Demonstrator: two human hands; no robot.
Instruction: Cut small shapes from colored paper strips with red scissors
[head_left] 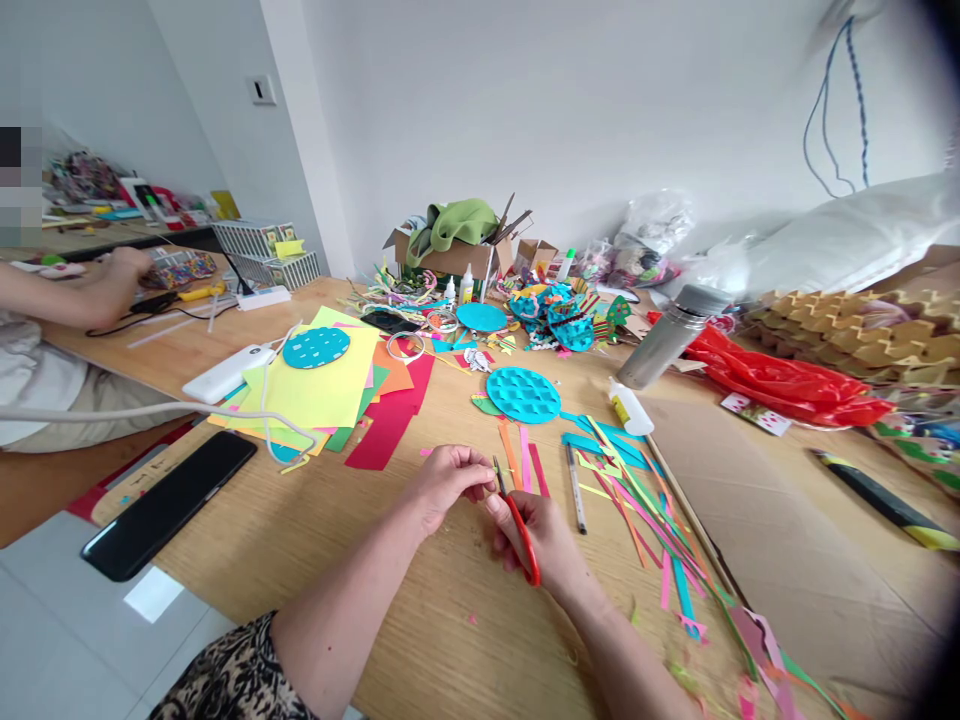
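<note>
In the middle of the wooden table, my right hand is closed round red-handled scissors, whose blades point away from me. My left hand is pinched beside the blades, its fingertips close to a small yellow-green scrap. Most of what those fingertips hold is hidden or too small to make out. Just beyond the hands lies a round blue piece with a woven-looking surface. Orange, pink and red paper strips stretch from it towards my right hand.
Coloured paper sheets and a black phone lie left. A pen, loose strips, glue bottle, metal flask and cardboard are right. Craft scraps and a box stand behind. Another person's arm rests far left.
</note>
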